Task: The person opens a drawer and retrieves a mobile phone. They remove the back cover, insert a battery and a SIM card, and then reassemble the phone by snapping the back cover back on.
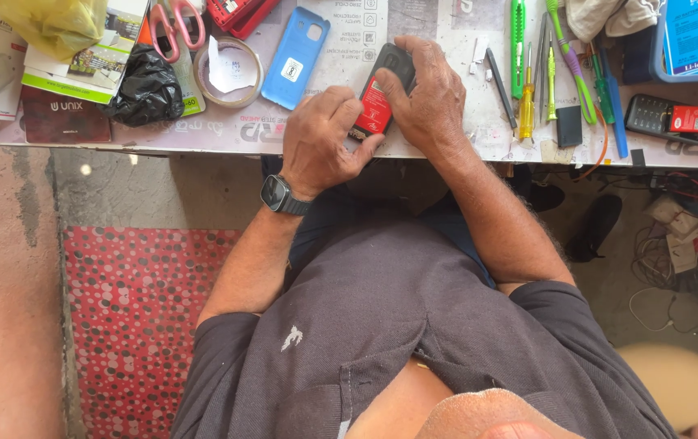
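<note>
Hands at the bench edge: I'm gripping the open-backed phone [381, 89] with my right hand [430, 102], left hand [320, 138] pinching its red battery. It could slip floorward if my thumb pushes harder.

A small black rectangular phone with a red battery showing in its open back [379, 97] sits on a pale, print-covered desk [446, 138]. Nearby lie a bright blue plastic phone back cover [295, 57], pink-handled scissors [176, 23], a crumpled black plastic bag [147, 85], a yellow plastic bag [56, 24] and a yellow-handled screwdriver [527, 106] beside green-handled tools [518, 28]. A black square wristwatch [281, 195] contrasts with a dark grey shirt [414, 325]. Below, a red floor mat dotted with white and pink spots [138, 325] meets bare reddish-brown floor [4, 309].
</note>
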`<move>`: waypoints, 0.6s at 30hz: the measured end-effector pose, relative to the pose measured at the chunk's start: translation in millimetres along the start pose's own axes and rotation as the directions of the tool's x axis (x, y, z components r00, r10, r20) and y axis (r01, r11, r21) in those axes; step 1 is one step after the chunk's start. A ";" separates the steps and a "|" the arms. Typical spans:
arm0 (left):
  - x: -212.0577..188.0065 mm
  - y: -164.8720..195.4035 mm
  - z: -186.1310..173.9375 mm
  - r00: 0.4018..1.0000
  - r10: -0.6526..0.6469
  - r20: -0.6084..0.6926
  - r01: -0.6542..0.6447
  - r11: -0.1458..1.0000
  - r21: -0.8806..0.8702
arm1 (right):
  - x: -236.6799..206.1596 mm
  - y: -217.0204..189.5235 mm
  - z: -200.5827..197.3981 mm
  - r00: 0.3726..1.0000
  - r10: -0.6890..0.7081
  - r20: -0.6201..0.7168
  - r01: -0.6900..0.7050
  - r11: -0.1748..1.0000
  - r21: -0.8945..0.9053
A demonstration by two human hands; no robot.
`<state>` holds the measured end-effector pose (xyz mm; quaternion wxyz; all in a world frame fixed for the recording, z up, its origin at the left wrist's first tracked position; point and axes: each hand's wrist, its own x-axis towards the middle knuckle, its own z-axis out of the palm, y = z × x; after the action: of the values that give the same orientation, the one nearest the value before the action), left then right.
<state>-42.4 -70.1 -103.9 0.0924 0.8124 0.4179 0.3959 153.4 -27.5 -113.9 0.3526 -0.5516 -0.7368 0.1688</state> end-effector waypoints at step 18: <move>-1.3 -5.4 3.2 0.995 -0.035 0.095 0.035 0.999 0.009 | 3.7 -4.7 -8.9 0.998 0.026 -0.059 -0.004 0.941 0.340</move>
<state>-43.8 -67.1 -109.4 0.1162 0.8233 0.4286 0.3536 155.9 -26.8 -103.4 0.4641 -0.4934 -0.6809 0.2784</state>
